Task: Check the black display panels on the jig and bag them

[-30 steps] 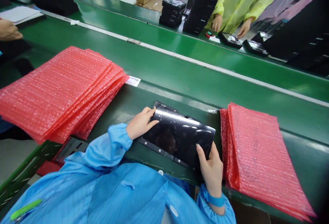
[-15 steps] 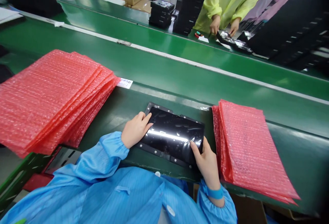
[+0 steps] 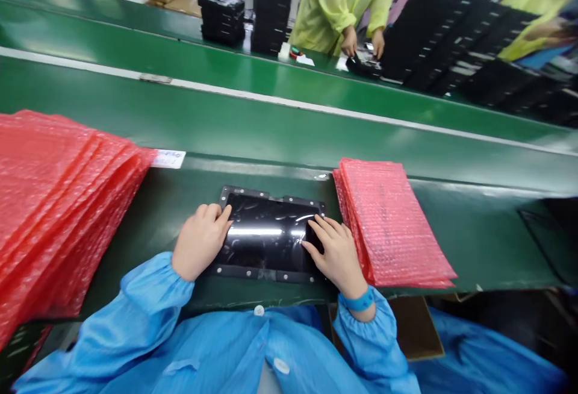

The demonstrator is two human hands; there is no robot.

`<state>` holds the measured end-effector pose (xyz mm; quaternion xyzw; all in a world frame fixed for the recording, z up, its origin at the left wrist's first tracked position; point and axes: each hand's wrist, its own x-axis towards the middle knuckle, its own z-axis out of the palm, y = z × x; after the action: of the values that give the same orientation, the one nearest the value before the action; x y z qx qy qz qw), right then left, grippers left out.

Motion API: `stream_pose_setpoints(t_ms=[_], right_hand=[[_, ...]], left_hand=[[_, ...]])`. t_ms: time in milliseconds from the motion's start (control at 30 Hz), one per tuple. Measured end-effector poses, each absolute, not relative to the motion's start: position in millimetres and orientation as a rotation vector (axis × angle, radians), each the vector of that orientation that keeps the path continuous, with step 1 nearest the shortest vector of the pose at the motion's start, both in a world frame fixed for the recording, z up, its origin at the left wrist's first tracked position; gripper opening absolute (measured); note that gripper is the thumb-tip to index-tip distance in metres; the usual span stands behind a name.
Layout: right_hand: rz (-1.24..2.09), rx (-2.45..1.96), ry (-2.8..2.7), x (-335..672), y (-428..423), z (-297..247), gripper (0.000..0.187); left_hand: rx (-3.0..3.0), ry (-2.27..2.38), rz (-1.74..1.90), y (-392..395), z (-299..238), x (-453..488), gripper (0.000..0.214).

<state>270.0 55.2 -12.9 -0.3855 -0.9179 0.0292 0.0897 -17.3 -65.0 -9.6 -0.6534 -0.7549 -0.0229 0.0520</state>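
Head view: black panel (image 3: 266, 246), right end under right hand's (image 3: 338, 253) spread fingers, left end at left hand's (image 3: 200, 240) bunched fingers, left grip unclear.

1 long glare streak across the black panel (image 3: 270, 244) (upper right blurry)

The bare left hand (image 3: 201, 242) and bare right hand (image 3: 336, 250) partly hide the glossy black rectangular panel (image 3: 266, 244); left of the fingers, a fanned red bubble-wrap stack (image 3: 49, 201) is cut off; beyond the left ones, a rectangular white label (image 3: 170, 159) bears illegible print
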Motion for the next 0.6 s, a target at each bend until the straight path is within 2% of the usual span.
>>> stream_pose_setpoints(t_ms=[167,267,333,467,600], right_hand=[[0.211,-1.202,-2.86,273,49,-6,0.075],[0.196,-1.235,-2.908,274,45,-6,0.083],[0.164,-1.261,-2.914,274,43,-6,0.081],[0.131,-1.273,-2.922,269,42,2,0.079],[0.072,-1.327,-2.889,242,43,9,0.069]], left_hand=[[-2.167,-2.171,-0.139,-72,-25,-32,0.052],[-2.303,-2.183,-0.14,-78,-35,-40,0.094],[-2.315,-2.25,-0.126,-80,-37,-42,0.11],[-2.256,-2.358,-0.09,-81,-35,-40,0.103],[-2.231,-2.342,-0.122,-82,-34,-34,0.094]])
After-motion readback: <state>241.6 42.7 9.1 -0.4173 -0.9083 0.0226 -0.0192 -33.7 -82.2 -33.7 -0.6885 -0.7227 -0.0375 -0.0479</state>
